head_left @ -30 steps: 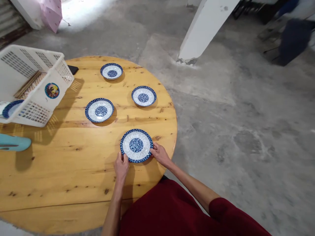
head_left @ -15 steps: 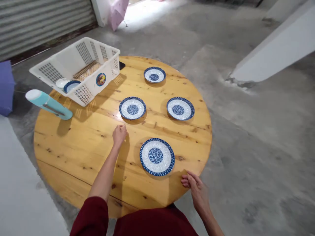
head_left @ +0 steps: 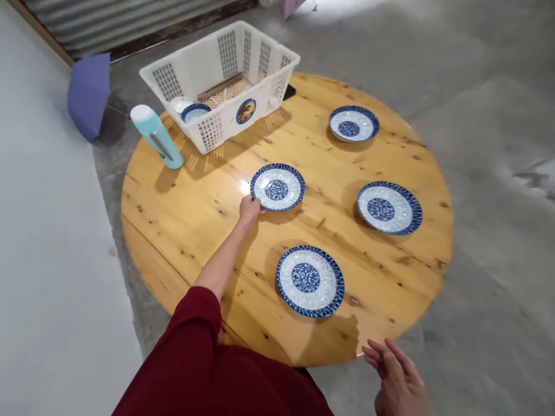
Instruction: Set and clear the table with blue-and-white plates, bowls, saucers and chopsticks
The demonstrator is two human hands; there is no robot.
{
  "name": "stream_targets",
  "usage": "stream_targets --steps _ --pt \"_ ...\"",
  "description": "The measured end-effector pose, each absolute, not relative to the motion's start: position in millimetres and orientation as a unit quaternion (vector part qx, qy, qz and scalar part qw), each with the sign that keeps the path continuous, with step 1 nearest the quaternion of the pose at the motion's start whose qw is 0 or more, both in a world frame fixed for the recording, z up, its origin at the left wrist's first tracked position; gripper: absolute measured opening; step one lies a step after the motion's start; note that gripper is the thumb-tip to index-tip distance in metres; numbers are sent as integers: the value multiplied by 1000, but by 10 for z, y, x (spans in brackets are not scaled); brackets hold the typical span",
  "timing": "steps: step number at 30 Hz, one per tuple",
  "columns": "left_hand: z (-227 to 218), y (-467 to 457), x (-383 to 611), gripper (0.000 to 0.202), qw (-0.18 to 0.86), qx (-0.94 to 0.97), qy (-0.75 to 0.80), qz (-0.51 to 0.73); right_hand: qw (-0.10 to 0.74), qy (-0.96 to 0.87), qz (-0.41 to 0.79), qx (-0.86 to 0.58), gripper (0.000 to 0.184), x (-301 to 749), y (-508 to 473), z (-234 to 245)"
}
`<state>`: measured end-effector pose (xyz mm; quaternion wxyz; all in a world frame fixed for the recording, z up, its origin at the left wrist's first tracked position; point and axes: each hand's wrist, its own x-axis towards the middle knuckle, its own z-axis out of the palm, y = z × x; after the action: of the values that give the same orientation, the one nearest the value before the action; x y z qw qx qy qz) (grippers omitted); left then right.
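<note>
My left hand [head_left: 250,210] grips the near left rim of a blue-and-white plate [head_left: 277,188], thumb over the edge; the fingers beneath are partly hidden. Past the table's front right edge, my right hand [head_left: 396,370] is held with fingers apart and nothing in it. Closest to me lies a matching plate [head_left: 306,278], between the two hands. A third plate [head_left: 384,209] rests toward the right side, and another plate [head_left: 348,129] sits at the far right. All show a patterned blue rim and a blue centre.
On the round wooden table [head_left: 208,231], a white plastic basket [head_left: 264,110] at the back left contains a blue-rimmed dish, a white dish and chopsticks. Beside it stands a turquoise bottle [head_left: 160,138]. A dark flat object [head_left: 289,91] lies behind the basket. A purple umbrella [head_left: 89,92] is on the floor.
My left hand has reached forward and taken hold of the middle plate's rim, which it was short of before. My view has swung left. My right hand's fingers have spread.
</note>
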<state>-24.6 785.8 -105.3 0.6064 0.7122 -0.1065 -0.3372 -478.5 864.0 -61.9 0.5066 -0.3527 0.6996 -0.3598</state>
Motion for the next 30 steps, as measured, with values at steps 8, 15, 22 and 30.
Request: stream_targets --steps 8,15,22,30 --pt "-809 9494 -162 20 629 727 -68 -266 538 604 -327 -489 50 -3983 8611 -283" --pt "-857 10275 -60 23 636 736 -9 -232 615 506 -214 -565 50 -3377 9053 -218" --pt "-932 10409 20 20 645 727 26 -234 630 489 -187 -574 47 -3308 9441 -254" --pt "-974 10316 116 13 629 737 23 -245 673 439 -163 -572 38 -3209 9654 -384"
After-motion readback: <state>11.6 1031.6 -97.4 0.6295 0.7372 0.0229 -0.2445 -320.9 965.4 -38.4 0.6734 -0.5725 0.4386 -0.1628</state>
